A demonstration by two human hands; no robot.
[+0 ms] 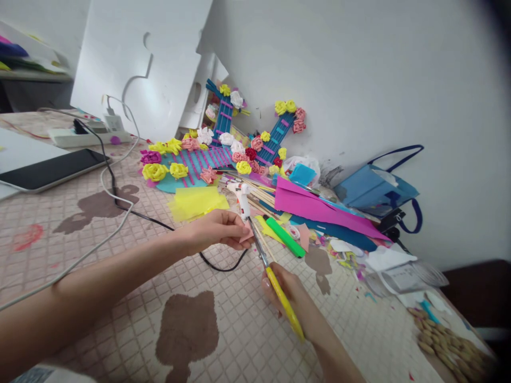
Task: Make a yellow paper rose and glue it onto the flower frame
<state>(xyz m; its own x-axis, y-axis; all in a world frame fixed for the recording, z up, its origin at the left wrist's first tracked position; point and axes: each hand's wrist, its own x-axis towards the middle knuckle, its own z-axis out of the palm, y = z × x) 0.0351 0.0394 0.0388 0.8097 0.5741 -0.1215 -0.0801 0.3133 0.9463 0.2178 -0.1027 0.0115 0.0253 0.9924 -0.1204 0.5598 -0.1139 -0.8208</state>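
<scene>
My left hand (219, 227) pinches a small piece of pink paper (248, 234) between thumb and fingers. In my right hand (293, 290) is a pair of scissors (284, 300) with yellow handles, its blades pointing up and away from me. The blades lie against the right edge of the pink paper; whether they are cutting into it I cannot tell. Just beyond my left fingertips stands a white glue gun (241, 203). A green marker (285, 236) lies right of the blades, and yellow crepe paper (199, 201) lies behind my left wrist.
Several paper flowers decorate blue slatted pieces (199, 165) against the wall. Magenta paper (319, 207), sticks (259, 194) and scraps (353, 258) spread to the right, before a blue bag (371, 186). A tablet (56, 169), power strip (75, 137) and cables (155, 219) occupy the left. Peanuts (443, 340) lie front right.
</scene>
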